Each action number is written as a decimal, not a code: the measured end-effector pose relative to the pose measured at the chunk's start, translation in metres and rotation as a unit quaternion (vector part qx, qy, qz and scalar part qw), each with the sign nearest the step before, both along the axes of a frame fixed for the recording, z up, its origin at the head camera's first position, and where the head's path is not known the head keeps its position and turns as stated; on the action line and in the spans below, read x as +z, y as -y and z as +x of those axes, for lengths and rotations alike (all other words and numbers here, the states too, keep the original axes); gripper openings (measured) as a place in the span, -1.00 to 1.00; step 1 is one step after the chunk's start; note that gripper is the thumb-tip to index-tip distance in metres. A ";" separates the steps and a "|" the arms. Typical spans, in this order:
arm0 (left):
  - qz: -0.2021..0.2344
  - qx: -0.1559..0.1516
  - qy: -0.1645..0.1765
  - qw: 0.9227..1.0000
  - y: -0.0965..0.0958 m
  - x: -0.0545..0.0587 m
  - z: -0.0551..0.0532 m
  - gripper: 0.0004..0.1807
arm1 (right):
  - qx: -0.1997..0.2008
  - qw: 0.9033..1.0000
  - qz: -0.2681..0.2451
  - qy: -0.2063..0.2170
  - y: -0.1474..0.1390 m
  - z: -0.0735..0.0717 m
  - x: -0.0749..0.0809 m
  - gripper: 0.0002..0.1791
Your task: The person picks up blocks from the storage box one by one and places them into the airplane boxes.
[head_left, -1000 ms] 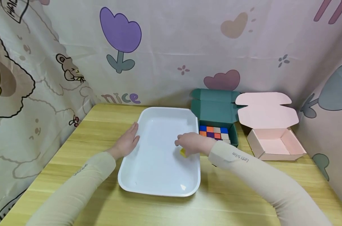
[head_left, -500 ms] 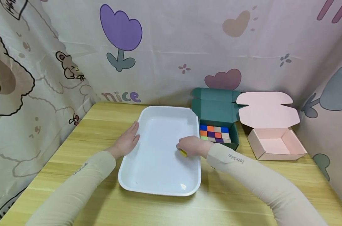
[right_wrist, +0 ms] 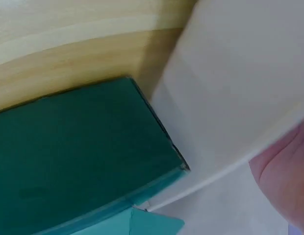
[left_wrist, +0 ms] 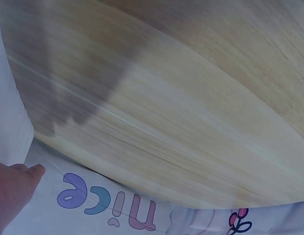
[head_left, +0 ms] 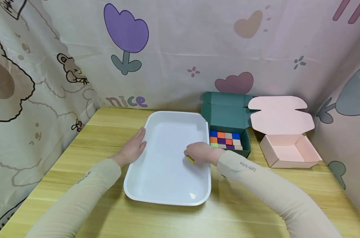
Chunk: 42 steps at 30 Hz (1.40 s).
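A white tray [head_left: 168, 185] lies in the middle of the table. My left hand [head_left: 131, 148] rests along its left rim, fingers fairly straight, with the thumb over the edge. In the left wrist view, only part of the left hand [left_wrist: 17, 191] shows beside the tray's side. My right hand [head_left: 200, 153] is low over the right half of the tray, its fingers curled down round a small yellow block [head_left: 190, 159] that is mostly hidden beneath them. The right wrist view catches just the edge of the right hand [right_wrist: 284, 181] beyond the tray rim.
Against the tray's right side stands an open green box [head_left: 245, 140] holding several coloured blocks [head_left: 225, 140]. Farther right is an open pink box [head_left: 290, 162]. A patterned curtain [head_left: 174, 66] hangs behind the wooden table [head_left: 242, 211].
My right hand has drawn slightly lower over the yellow block, and less of the block shows. The left hand has stayed at the tray's rim. The view has shifted a little.
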<state>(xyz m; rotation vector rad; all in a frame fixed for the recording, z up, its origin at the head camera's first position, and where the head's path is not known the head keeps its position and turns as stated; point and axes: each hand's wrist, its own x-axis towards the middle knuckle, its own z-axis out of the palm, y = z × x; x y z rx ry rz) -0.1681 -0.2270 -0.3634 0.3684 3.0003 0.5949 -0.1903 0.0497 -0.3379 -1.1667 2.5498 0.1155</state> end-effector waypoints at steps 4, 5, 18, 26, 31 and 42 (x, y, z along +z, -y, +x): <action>-0.003 -0.001 0.002 1.000 0.000 -0.001 -0.001 -0.37 | 0.006 1.000 -0.026 -0.007 -0.002 -0.001 0.011 -0.74; -0.003 -0.001 0.003 1.000 0.000 -0.001 -0.001 -0.37 | 0.011 0.999 -0.032 -0.011 -0.004 -0.001 0.015 -0.74; -0.004 -0.008 0.003 1.000 0.002 0.002 -0.002 -0.37 | 0.016 0.988 -0.126 -0.094 -0.068 -0.005 0.067 -0.78; -0.006 -0.006 0.007 1.000 0.003 0.001 -0.003 -0.35 | -0.057 0.986 -0.125 -0.089 -0.115 -0.009 0.082 -0.74; -0.009 -0.006 0.007 1.000 0.004 -0.001 -0.004 -0.35 | -0.077 0.986 -0.113 -0.095 -0.141 -0.012 0.088 -0.74; -0.005 -0.011 0.004 1.000 0.001 -0.001 -0.003 -0.36 | -0.146 0.981 -0.103 -0.080 -0.210 -0.025 0.083 -0.72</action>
